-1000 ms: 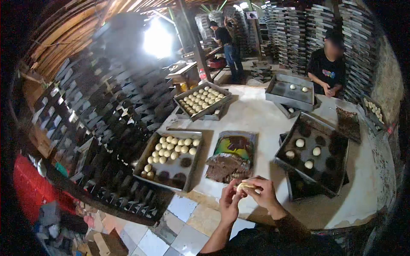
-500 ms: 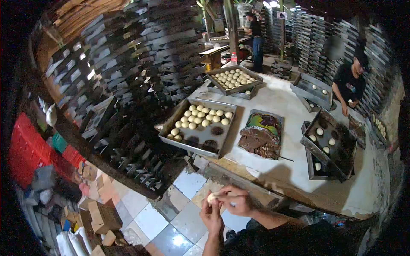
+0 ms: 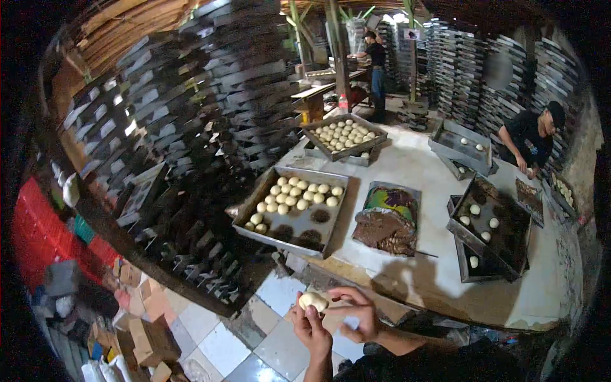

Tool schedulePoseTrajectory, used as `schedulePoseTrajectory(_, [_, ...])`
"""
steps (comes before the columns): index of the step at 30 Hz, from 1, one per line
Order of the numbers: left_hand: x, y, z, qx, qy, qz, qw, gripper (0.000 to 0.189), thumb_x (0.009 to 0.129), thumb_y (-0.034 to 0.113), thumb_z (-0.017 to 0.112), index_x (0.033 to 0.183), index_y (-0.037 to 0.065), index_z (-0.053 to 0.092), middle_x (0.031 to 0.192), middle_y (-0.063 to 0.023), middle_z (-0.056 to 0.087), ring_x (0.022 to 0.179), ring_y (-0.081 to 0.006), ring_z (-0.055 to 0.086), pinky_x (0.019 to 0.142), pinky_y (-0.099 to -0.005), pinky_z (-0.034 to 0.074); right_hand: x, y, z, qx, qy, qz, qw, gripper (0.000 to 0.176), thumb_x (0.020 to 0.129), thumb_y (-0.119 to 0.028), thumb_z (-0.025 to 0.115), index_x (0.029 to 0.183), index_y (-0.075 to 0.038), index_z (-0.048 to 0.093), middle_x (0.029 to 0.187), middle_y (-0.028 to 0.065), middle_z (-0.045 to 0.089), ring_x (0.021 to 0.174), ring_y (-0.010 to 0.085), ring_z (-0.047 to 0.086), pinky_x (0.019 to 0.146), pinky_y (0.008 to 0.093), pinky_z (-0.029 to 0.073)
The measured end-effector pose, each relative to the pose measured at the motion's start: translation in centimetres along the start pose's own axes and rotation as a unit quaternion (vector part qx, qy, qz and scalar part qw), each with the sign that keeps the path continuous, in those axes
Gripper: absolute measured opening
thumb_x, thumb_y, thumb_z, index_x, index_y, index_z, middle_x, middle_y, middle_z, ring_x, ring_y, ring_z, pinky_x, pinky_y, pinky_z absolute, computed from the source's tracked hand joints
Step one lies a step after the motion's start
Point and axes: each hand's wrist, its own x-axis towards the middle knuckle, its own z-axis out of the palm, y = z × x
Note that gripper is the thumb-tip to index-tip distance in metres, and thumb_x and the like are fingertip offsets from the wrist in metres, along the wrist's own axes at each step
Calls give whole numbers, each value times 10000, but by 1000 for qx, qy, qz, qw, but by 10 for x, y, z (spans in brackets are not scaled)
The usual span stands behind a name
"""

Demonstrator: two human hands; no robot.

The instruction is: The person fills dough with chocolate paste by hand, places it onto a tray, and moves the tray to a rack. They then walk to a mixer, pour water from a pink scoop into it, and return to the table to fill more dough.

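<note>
My left hand (image 3: 312, 332) pinches a pale dough ball (image 3: 313, 301) between thumb and fingers, low in front of me and short of the table edge. Just right of the dough is my right hand (image 3: 358, 316), its fingers curved and apart with nothing visible in them. On the table beyond, a metal tray (image 3: 280, 243) carries rows of dough balls, with several dark round patches on its floor. To its right lies an opened plastic bag (image 3: 391, 198) with a brown crumbly mass (image 3: 385, 230) spilling toward me. A thin stick shows at the bag's right corner.
Stacked trays with dough balls stand at the table's back (image 3: 344, 137) and right (image 3: 490, 219). A co-worker (image 3: 531, 137) bends over the far right side; another person (image 3: 377, 63) stands farther back. Tall tray stacks (image 3: 242, 83) rise at left. Cardboard boxes (image 3: 153, 340) lie on the tiled floor.
My right fingers have come away from the dough ball, which now shows more fully in my left hand. The view has tilted slightly upward. The co-worker at right leans lower.
</note>
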Motion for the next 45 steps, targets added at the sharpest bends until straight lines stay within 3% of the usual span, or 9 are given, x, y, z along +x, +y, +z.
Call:
schedulePoseTrajectory(3, [5, -1, 34, 157, -136, 12, 978, 348, 994, 153, 470, 1265, -56, 535, 1080, -117, 531, 1015, -218, 544, 816, -292, 473, 18, 14, -36, -51, 70, 125, 988, 347, 920, -194, 586, 1215, -13, 607, 1109, 172, 640, 986, 196, 625, 850, 289, 502])
schedulePoseTrajectory(4, [7, -13, 48, 294, -173, 166, 925, 341, 980, 135, 500, 1266, -38, 569, 1157, -110, 485, 1026, -236, 522, 853, -290, 475, 20, 24, -52, -83, 53, 126, 987, 261, 913, -145, 593, 1130, -6, 636, 950, 119, 682, 799, 163, 649, 702, 275, 503])
schedulePoseTrajectory(7, [11, -16, 120, -13, -157, 17, 987, 492, 966, 186, 517, 1398, -28, 419, 1350, -164, 418, 1250, -249, 399, 981, -336, 384, 50, 24, -79, -139, 203, 128, 961, 140, 906, -114, 576, 913, 1, 656, 681, 65, 616, 560, 113, 522, 533, 266, 413])
schedulePoseTrajectory(14, [70, -61, 202, 185, -321, -33, 928, 414, 1017, 304, 463, 1192, -47, 596, 975, -88, 662, 907, -132, 593, 805, -269, 472, 37, 161, -179, -228, 95, 211, 946, 226, 957, -191, 479, 850, -14, 569, 810, 135, 635, 692, 248, 582, 627, 389, 469])
schedulePoseTrajectory(18, [75, -119, 219, -81, -269, -369, 886, 395, 1002, 237, 517, 1281, -40, 544, 1142, -90, 637, 1042, -153, 581, 918, -294, 458, 30, 174, -218, -180, 198, 206, 941, 402, 1014, -339, 345, 1068, -18, 581, 1060, 138, 597, 999, 262, 540, 905, 392, 402])
schedulePoseTrajectory(21, [42, -147, 226, -26, -359, -318, 877, 358, 989, 236, 527, 1252, -4, 562, 1056, -66, 645, 933, -146, 607, 856, -306, 488, -8, 183, -217, -122, 221, 220, 942, 438, 1009, -378, 353, 1043, -12, 591, 1023, 131, 573, 979, 243, 538, 886, 379, 414])
schedulePoseTrajectory(25, [29, -140, 204, -155, -276, -543, 777, 427, 977, 309, 529, 1234, -31, 563, 1083, -117, 661, 957, -191, 653, 821, -270, 546, -32, 154, -246, -42, 123, 348, 928, 313, 973, -290, 466, 1025, -13, 602, 990, 128, 575, 877, 232, 566, 816, 363, 461])
schedulePoseTrajectory(31, [46, -130, 184, -120, -291, -499, 807, 486, 982, 321, 517, 1297, -49, 519, 1211, -117, 611, 1078, -204, 601, 945, -330, 483, -68, 208, -314, -586, -109, 326, 734, 353, 767, -38, 565, 1117, 5, 556, 1102, 237, 575, 972, 392, 573, 899, 460, 453])
schedulePoseTrajectory(45, [80, -123, 122, -76, -58, -344, 934, 566, 976, 306, 507, 1427, -11, 379, 1319, -169, 516, 1190, -274, 526, 1014, -421, 427, -74, 205, -306, -419, -229, 435, 763, 526, 737, -130, 623, 1207, 31, 454, 976, 268, 588, 944, 441, 566, 835, 536, 444])
